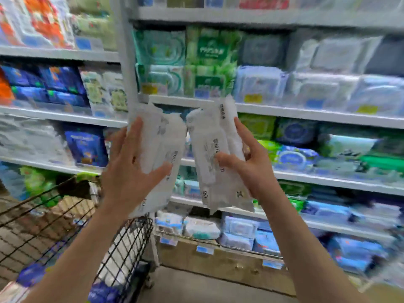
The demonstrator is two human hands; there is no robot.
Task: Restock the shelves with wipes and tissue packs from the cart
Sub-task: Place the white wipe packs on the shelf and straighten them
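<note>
Each hand, left [129, 169] and right [247, 169], holds white wipes packs [209, 154] up, ready for the shelves [306, 113].

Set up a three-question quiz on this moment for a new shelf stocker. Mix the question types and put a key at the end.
1. True or false: the left hand holds nothing.
2. Where is the wire cart? A) at the person's lower left, in front of the shelves; B) at the far right; C) out of view.
3. Fill in: the right packs, gripped by the right hand, are ___ in colour.

Key
1. False: it grips the left packs.
2. A.
3. White.
</note>
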